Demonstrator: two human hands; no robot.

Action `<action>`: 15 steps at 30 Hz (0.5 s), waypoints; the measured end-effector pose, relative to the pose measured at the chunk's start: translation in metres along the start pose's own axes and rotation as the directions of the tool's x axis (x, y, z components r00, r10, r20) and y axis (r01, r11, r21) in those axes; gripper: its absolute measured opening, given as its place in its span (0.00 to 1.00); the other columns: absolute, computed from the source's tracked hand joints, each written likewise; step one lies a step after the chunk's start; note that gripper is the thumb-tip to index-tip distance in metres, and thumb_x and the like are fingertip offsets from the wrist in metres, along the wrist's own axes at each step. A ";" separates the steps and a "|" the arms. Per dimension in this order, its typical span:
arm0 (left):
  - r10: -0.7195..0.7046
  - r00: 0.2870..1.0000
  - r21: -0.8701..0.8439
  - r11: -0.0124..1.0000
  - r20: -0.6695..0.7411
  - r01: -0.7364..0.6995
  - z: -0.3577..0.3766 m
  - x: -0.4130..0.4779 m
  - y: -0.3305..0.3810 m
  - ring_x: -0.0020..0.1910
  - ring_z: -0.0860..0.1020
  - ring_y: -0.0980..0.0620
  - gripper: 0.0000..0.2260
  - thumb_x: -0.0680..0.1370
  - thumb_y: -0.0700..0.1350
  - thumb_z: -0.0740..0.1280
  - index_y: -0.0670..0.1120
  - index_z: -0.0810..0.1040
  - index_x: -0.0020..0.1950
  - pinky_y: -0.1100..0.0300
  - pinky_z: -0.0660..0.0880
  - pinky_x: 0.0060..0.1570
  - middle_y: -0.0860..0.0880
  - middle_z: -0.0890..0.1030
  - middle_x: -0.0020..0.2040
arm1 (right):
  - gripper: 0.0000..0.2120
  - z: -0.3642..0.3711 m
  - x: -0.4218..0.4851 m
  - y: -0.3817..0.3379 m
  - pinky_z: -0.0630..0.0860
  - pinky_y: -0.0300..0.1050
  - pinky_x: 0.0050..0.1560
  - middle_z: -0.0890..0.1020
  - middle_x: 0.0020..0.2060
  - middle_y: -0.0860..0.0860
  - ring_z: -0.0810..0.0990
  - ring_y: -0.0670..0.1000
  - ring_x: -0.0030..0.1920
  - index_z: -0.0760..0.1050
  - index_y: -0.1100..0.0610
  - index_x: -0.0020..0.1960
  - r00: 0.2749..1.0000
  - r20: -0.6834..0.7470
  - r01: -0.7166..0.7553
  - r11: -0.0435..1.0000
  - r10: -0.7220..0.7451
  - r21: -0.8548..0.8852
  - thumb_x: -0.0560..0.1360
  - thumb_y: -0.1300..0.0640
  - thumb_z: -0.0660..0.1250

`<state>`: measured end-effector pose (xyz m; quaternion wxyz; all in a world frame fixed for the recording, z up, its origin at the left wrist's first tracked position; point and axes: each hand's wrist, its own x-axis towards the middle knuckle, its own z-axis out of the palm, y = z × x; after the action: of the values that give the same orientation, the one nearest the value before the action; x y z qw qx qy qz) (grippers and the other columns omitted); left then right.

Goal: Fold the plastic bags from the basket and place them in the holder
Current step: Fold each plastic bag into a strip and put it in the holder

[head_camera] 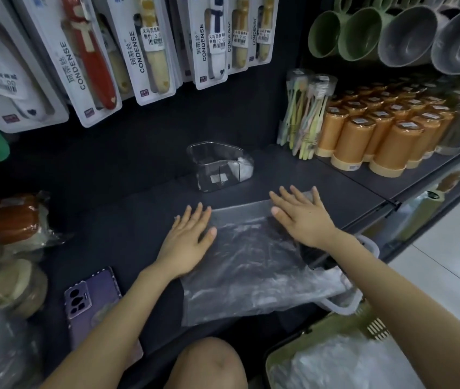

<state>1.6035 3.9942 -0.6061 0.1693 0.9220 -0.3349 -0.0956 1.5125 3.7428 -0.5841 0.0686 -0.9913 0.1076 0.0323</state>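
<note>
Centre: left hand [186,240] and right hand [304,219] flat, fingers spread, pressing plastic bag [251,270] | Risk: slick film may slip or trap air, skewing fold | holder [217,167] just above

A dark shelf [111,214] carries a flattened clear plastic bag [251,262], a clear holder [217,167], a purple phone [94,301], orange cups [386,136] and toothbrush packs [307,113].

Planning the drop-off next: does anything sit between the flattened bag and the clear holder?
Nothing visible. Only bare dark shelf surface separates the crinkled clear plastic bag from the transparent plastic holder just beyond its far edge.
</note>
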 end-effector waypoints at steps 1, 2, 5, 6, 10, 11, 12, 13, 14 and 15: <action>0.003 0.999 -0.082 0.997 -0.033 -0.006 -0.007 -0.002 0.001 0.77 0.38 0.53 0.25 0.84 0.55 0.49 0.51 0.45 0.79 0.59 0.35 0.73 0.54 0.41 0.78 | 0.32 -0.003 -0.012 -0.012 0.34 0.60 0.74 0.53 0.78 0.49 0.45 0.51 0.78 0.51 0.47 0.78 0.998 -0.041 0.042 0.999 -0.041 0.025 0.79 0.36 0.34; 0.021 0.997 -0.103 0.994 -0.072 -0.028 -0.013 -0.006 0.002 0.77 0.38 0.54 0.25 0.84 0.54 0.50 0.52 0.47 0.78 0.60 0.34 0.73 0.56 0.40 0.76 | 0.38 -0.003 -0.024 -0.026 0.33 0.59 0.73 0.54 0.78 0.49 0.46 0.51 0.78 0.52 0.47 0.78 0.993 -0.078 0.097 0.994 -0.094 0.042 0.75 0.32 0.29; 0.111 0.989 0.077 0.992 -0.099 -0.103 -0.016 -0.030 0.020 0.73 0.36 0.60 0.30 0.79 0.64 0.40 0.51 0.46 0.77 0.64 0.30 0.70 0.58 0.39 0.72 | 0.50 0.017 -0.052 -0.065 0.32 0.58 0.72 0.57 0.77 0.52 0.50 0.54 0.78 0.55 0.50 0.78 0.964 -0.100 0.250 0.968 -0.248 0.017 0.67 0.32 0.20; 0.147 0.986 0.131 0.982 -0.081 -0.135 -0.011 -0.042 0.027 0.72 0.35 0.60 0.35 0.74 0.67 0.34 0.50 0.44 0.77 0.65 0.29 0.68 0.58 0.38 0.72 | 0.50 0.026 -0.055 -0.073 0.31 0.58 0.71 0.58 0.77 0.53 0.51 0.56 0.78 0.56 0.51 0.78 0.958 -0.081 0.277 0.961 -0.276 0.005 0.66 0.33 0.19; 0.167 0.984 0.191 0.966 0.068 -0.177 0.023 -0.078 0.028 0.72 0.29 0.58 0.43 0.62 0.71 0.17 0.54 0.33 0.73 0.64 0.26 0.69 0.55 0.35 0.75 | 0.40 0.043 -0.058 -0.072 0.44 0.63 0.72 0.74 0.68 0.57 0.71 0.59 0.69 0.71 0.53 0.70 0.959 -0.048 0.273 0.956 -0.279 -0.103 0.79 0.38 0.29; 0.160 0.985 0.187 0.967 0.069 -0.171 0.027 -0.081 0.025 0.72 0.29 0.58 0.42 0.62 0.71 0.17 0.55 0.33 0.73 0.63 0.27 0.69 0.55 0.34 0.75 | 0.36 0.042 -0.059 -0.066 0.48 0.63 0.70 0.78 0.64 0.58 0.75 0.60 0.65 0.75 0.54 0.67 0.966 -0.048 0.246 0.962 -0.253 -0.117 0.81 0.40 0.33; 0.160 0.985 0.186 0.968 0.064 -0.170 0.028 -0.082 0.023 0.72 0.28 0.58 0.42 0.62 0.71 0.17 0.55 0.32 0.73 0.63 0.27 0.70 0.56 0.33 0.75 | 0.34 0.041 -0.061 -0.058 0.49 0.63 0.68 0.78 0.63 0.58 0.76 0.60 0.65 0.75 0.54 0.67 0.968 -0.065 0.235 0.966 -0.243 -0.109 0.82 0.41 0.36; 0.163 0.985 0.185 0.968 0.057 -0.171 0.028 -0.081 0.023 0.71 0.28 0.58 0.42 0.61 0.71 0.17 0.56 0.32 0.72 0.63 0.27 0.69 0.56 0.33 0.74 | 0.32 0.039 -0.067 -0.050 0.48 0.63 0.69 0.76 0.65 0.58 0.74 0.61 0.67 0.73 0.54 0.69 0.958 -0.108 0.254 0.962 -0.265 -0.105 0.82 0.40 0.38; 0.162 0.985 0.182 0.969 0.055 -0.169 0.027 -0.081 0.023 0.71 0.28 0.58 0.42 0.61 0.72 0.18 0.57 0.32 0.72 0.63 0.26 0.69 0.56 0.32 0.74 | 0.31 0.037 -0.074 -0.043 0.47 0.62 0.70 0.75 0.67 0.57 0.71 0.60 0.69 0.72 0.53 0.70 0.943 -0.172 0.277 0.959 -0.285 -0.065 0.82 0.38 0.40; 0.158 0.986 0.177 0.970 0.060 -0.166 0.027 -0.079 0.023 0.71 0.28 0.58 0.42 0.61 0.73 0.18 0.57 0.31 0.72 0.64 0.26 0.69 0.56 0.32 0.74 | 0.30 0.033 -0.084 -0.037 0.47 0.61 0.72 0.73 0.69 0.55 0.70 0.58 0.70 0.71 0.52 0.71 0.927 -0.231 0.302 0.953 -0.297 -0.013 0.81 0.36 0.44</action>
<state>1.5226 4.0227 -0.6177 0.0842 0.9007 -0.4201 -0.0717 1.4371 3.8012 -0.6055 0.0709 -0.9923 -0.0373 -0.0948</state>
